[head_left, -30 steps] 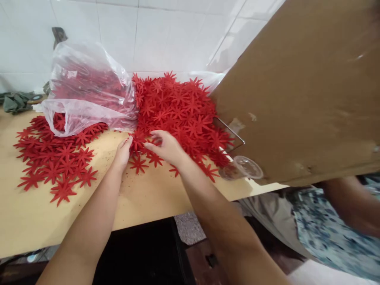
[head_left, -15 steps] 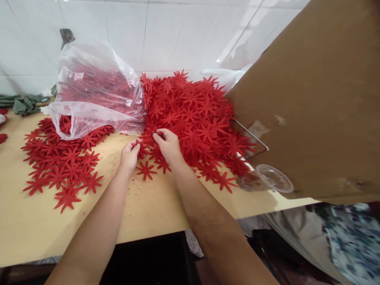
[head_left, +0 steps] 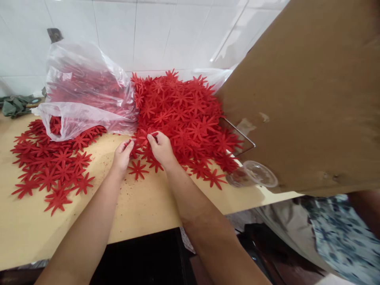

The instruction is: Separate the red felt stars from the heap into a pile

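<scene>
My left hand (head_left: 121, 155) and right hand (head_left: 160, 147) are close together, fingertips pinched on a red flower (head_left: 141, 139) at the near edge of the heap (head_left: 184, 114) on the table (head_left: 142, 206), peeling it loose; lifting it clear needs a gentle pull.

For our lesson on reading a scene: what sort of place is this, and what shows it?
Probably a small craft or piecework bench. A large heap of identical red cut-out flowers covers the wooden table, more sit in a plastic bag, and both hands pick at them.
</scene>
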Demonstrator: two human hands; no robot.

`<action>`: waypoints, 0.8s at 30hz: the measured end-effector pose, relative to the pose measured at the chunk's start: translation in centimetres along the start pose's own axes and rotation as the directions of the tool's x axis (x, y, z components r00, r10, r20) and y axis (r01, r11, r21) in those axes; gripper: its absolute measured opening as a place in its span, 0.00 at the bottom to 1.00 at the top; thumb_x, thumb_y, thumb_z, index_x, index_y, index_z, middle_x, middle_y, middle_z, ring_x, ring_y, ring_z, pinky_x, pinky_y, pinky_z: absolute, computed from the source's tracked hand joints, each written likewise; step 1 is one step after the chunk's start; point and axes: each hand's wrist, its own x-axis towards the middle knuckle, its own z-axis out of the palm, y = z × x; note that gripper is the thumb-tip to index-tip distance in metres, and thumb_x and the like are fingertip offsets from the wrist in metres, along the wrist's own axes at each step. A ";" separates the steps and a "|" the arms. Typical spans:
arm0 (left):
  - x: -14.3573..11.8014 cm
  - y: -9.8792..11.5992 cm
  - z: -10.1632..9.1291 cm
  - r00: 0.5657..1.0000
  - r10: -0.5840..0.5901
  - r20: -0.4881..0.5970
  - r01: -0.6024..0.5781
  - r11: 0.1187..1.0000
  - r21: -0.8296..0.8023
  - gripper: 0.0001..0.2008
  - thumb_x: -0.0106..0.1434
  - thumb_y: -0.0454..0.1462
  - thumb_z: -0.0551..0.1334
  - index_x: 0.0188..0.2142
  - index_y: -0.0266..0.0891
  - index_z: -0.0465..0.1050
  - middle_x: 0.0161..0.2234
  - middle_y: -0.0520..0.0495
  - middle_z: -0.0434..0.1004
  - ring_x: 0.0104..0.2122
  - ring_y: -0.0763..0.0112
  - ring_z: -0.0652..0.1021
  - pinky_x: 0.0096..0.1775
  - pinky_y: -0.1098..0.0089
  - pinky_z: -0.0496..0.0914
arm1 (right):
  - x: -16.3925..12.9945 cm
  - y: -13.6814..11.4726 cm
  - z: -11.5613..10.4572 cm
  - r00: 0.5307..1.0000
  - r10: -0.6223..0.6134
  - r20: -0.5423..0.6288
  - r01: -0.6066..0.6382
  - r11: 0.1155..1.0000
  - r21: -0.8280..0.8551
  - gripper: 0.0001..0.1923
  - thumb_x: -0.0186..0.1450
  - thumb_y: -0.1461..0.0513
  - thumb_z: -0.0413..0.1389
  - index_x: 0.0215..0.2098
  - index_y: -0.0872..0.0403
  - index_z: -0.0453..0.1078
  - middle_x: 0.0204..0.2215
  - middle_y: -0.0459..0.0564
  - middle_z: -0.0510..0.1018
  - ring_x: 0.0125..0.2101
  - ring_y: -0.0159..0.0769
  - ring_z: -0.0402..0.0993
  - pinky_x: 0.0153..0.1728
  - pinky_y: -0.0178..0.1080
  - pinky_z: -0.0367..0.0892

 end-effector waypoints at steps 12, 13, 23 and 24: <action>0.2 -0.8 0.2 0.994 0.049 0.102 -0.052 0.998 0.029 0.17 0.44 0.39 0.66 0.33 0.35 0.68 0.33 0.50 0.75 0.33 0.75 0.73 0.42 0.69 0.65 | -1.4 -0.4 1.7 0.992 -0.085 0.092 0.072 0.988 0.137 0.09 0.54 0.57 0.52 0.30 0.54 0.62 0.27 0.45 0.71 0.29 0.30 0.67 0.34 0.35 0.63; 0.3 -0.9 0.1 0.993 0.053 0.103 -0.057 0.998 0.036 0.16 0.44 0.38 0.66 0.33 0.35 0.68 0.33 0.49 0.75 0.33 0.75 0.73 0.42 0.69 0.65 | -1.5 -0.4 1.8 0.994 -0.075 0.081 0.062 0.987 0.149 0.09 0.54 0.57 0.52 0.31 0.54 0.62 0.27 0.46 0.71 0.29 0.30 0.67 0.34 0.36 0.63; -0.2 -0.7 0.5 0.991 0.089 0.102 -0.095 0.994 0.056 0.13 0.45 0.36 0.66 0.30 0.35 0.68 0.29 0.52 0.72 0.31 0.77 0.72 0.42 0.69 0.65 | -1.3 0.1 1.1 1.000 -0.012 0.007 0.012 0.999 0.051 0.14 0.56 0.53 0.51 0.22 0.55 0.66 0.22 0.45 0.67 0.26 0.29 0.63 0.31 0.35 0.61; -0.3 -0.7 0.5 0.991 0.088 0.102 -0.093 0.995 0.046 0.13 0.44 0.37 0.66 0.30 0.35 0.67 0.29 0.52 0.72 0.30 0.77 0.72 0.42 0.69 0.65 | -1.4 0.1 1.3 1.000 -0.007 0.016 0.006 0.998 0.058 0.13 0.56 0.53 0.51 0.22 0.55 0.66 0.22 0.45 0.67 0.26 0.29 0.63 0.31 0.35 0.62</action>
